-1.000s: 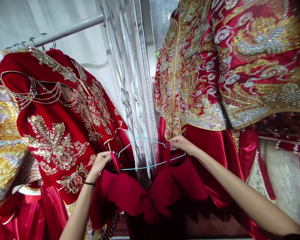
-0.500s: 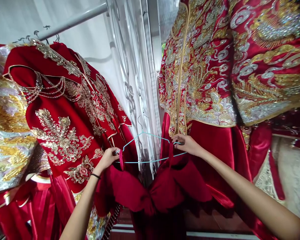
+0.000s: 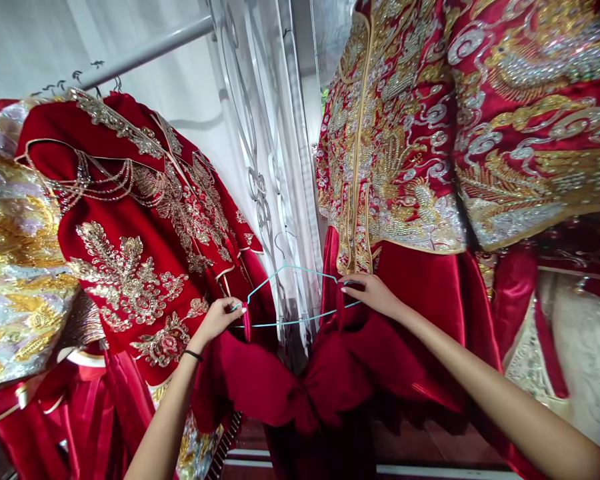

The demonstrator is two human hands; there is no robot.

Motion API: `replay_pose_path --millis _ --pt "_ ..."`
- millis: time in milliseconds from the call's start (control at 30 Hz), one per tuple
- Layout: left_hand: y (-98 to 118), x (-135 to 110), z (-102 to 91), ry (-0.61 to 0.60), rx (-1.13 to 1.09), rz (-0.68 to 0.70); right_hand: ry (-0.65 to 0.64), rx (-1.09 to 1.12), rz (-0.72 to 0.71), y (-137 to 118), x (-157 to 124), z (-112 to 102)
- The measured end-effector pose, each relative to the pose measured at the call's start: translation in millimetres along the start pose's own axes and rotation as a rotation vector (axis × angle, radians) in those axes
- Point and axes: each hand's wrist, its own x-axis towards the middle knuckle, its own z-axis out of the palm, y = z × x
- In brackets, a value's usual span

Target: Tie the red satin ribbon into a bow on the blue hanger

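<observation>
A thin light-blue clothes hanger with a metal hook is held up in front of me. From it hangs a dark red dress with a wide folded neckline, its straps looped over the hanger's two ends. My left hand pinches the left end of the hanger beside the pink-red strap. At the other end, my right hand has its fingers closed on the hanger by the right strap. The dress's lower part falls into shadow.
On the left, a red gown with silver beading and other garments hang from a metal rail. Red jackets with gold embroidery hang close on the right. White scrolled metalwork stands against a white curtain.
My right hand has shifted slightly left and its fingers have tucked down around the hanger end. My left hand stays at the left strap. The view has moved a little.
</observation>
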Motion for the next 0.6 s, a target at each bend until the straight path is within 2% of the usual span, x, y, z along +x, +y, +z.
replay_pose_path --millis 67,133,200,267,367,467,533,600 --pt "-6.1 -6.3 3.3 0.137 0.087 -0.006 0.157 -0.056 0.000 11.9 -13.1 5.8" --pt "-13.7 -14.6 5.5 0.282 0.157 -0.047 0.299 -0.053 0.074 25.6 -29.6 12.7" --pt "-23.5 -24.1 7.0 0.373 0.197 -0.093 0.376 0.030 0.206 39.5 -46.9 19.7" --pt "-35.3 -34.5 8.7 0.413 0.230 -0.139 0.398 0.112 0.334 52.0 -63.1 25.6" --pt "-55.2 -52.2 14.2 0.435 0.291 -0.252 0.347 0.131 0.458 64.9 -84.3 32.3" --pt "-72.2 -71.3 26.5 0.386 0.270 -0.430 0.168 0.116 0.567 70.1 -101.4 40.0" --pt "-77.9 -82.3 36.7 0.295 0.141 -0.579 0.067 0.163 0.692 69.9 -109.3 45.8" --pt "-78.2 -89.5 44.4 0.208 -0.039 -0.712 0.037 0.246 0.788 67.8 -112.6 49.4"
